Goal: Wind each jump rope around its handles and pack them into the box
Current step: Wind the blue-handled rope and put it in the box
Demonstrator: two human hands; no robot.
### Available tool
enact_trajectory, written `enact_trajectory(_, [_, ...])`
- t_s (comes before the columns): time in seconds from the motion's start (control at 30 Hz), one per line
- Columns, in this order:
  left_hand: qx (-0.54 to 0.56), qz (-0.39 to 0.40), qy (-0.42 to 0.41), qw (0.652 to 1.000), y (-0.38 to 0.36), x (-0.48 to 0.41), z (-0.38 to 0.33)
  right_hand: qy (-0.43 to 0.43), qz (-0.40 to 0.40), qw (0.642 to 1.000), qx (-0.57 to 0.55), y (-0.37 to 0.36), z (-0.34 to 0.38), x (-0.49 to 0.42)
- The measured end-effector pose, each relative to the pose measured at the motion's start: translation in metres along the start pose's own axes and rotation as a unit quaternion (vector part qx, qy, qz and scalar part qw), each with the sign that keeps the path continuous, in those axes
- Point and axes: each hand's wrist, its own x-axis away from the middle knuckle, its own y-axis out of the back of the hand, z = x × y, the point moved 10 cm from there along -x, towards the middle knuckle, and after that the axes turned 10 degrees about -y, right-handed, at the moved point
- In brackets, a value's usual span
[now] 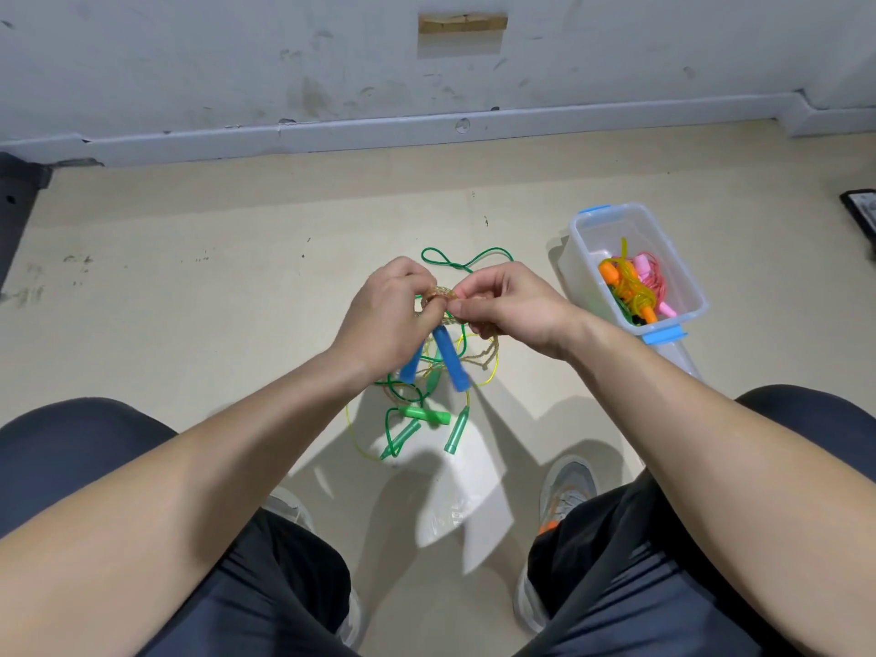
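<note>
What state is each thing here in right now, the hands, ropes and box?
left hand, gripping the blue handles together.
right hand, pinching the tan cord beside the left hand.
tan cord, partly looped, rest hanging loose.
green ropes, unwound, tangled on the floor.
box, open, holding orange and pink ropes.

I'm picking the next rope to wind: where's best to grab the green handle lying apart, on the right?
Probably its middle, pinched across from above: the green handle lies flat on the floor, sides free, cord leaving its far end.
</note>
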Motion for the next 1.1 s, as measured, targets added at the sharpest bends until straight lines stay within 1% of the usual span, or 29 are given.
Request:
enact_trajectory(0.07, [-0.046, -0.023, -0.046, 0.998, 0.007, -0.001, -0.008, 0.001, 0.0, 1.0, 0.004, 0.0, 0.002, 0.001])
enact_trajectory(0.17, [-0.084, -0.054, -0.098, 0.99, 0.018, 0.0, -0.02, 0.0, -0.003, 1.0, 0.01, 0.001, 0.004, 0.002])
enact_trajectory(0.3, [-0.146, -0.014, -0.18, 0.973, 0.016, -0.001, -0.036, -0.007, -0.012, 0.999, 0.037, 0.002, 0.002, 0.002])
enact_trajectory(0.37, [-0.155, -0.008, -0.201, 0.967, 0.016, -0.002, -0.039, -0.011, -0.014, 0.999, 0.038, 0.003, 0.001, 0.002])
enact_trajectory(0.4, [-0.136, -0.013, -0.184, 0.973, 0.017, -0.002, -0.036, -0.012, -0.015, 0.999, 0.034, 0.003, 0.001, 0.002])
enact_trajectory(0.43, [-0.099, -0.023, -0.15, 0.983, 0.019, -0.003, -0.032, -0.01, -0.017, 0.999, 0.028, 0.004, 0.001, 0.002])
enact_trajectory(0.5, [0.004, -0.05, -0.042, 0.998, 0.022, -0.003, -0.015, -0.003, -0.03, 0.999, 0.029, 0.008, 0.002, 0.0])
enact_trajectory(0.53, [0.056, -0.06, 0.023, 0.996, 0.022, -0.002, -0.002, 0.0, -0.038, 0.998, 0.041, 0.01, 0.003, -0.001])
enact_trajectory(0.6, [0.164, -0.098, 0.131, 0.973, 0.023, 0.002, 0.022, 0.001, -0.055, 0.996, 0.075, 0.011, 0.001, -0.003])
enact_trajectory(0.63, [0.22, -0.126, 0.174, 0.952, 0.025, 0.005, 0.032, -0.001, -0.058, 0.995, 0.085, 0.011, 0.0, -0.004])
enact_trajectory(0.7, [0.329, -0.172, 0.239, 0.897, 0.021, 0.012, 0.047, 0.001, -0.057, 0.996, 0.071, 0.011, 0.001, -0.005])
enact_trajectory(0.73, [0.368, -0.174, 0.264, 0.874, 0.015, 0.015, 0.051, 0.003, -0.056, 0.997, 0.061, 0.012, 0.002, -0.005])
enact_trajectory(0.77, [0.383, -0.16, 0.282, 0.865, 0.009, 0.017, 0.052, 0.004, -0.054, 0.997, 0.053, 0.012, 0.002, -0.005])
enact_trajectory(0.8, [0.352, -0.133, 0.273, 0.886, 0.007, 0.017, 0.051, 0.005, -0.051, 0.997, 0.052, 0.011, 0.003, -0.005])
enact_trajectory(0.83, [0.261, -0.096, 0.221, 0.935, 0.011, 0.012, 0.047, 0.005, -0.047, 0.997, 0.055, 0.01, 0.003, -0.005])
enact_trajectory(0.87, [0.13, -0.058, 0.122, 0.982, 0.018, 0.004, 0.034, 0.004, -0.043, 0.997, 0.062, 0.009, 0.002, -0.005])
enact_trajectory(0.9, [0.005, -0.022, 0.004, 1.0, 0.019, -0.001, 0.015, 0.002, -0.04, 0.997, 0.069, 0.007, 0.002, -0.004])
enact_trajectory(0.93, [-0.084, 0.005, -0.1, 0.991, 0.016, -0.003, -0.003, 0.0, -0.037, 0.996, 0.075, 0.006, 0.002, -0.004])
enact_trajectory(0.97, [-0.133, 0.025, -0.165, 0.977, 0.012, -0.002, -0.016, 0.0, -0.035, 0.996, 0.083, 0.005, 0.002, -0.004])
enact_trajectory(1.03, [-0.19, 0.026, -0.24, 0.952, 0.01, 0.0, -0.033, 0.0, -0.032, 0.995, 0.095, 0.002, 0.002, -0.004])
enact_trajectory(1.1, [-0.217, 0.005, -0.263, 0.94, 0.011, 0.0, -0.038, -0.004, -0.033, 0.995, 0.094, 0.003, 0.001, -0.005])
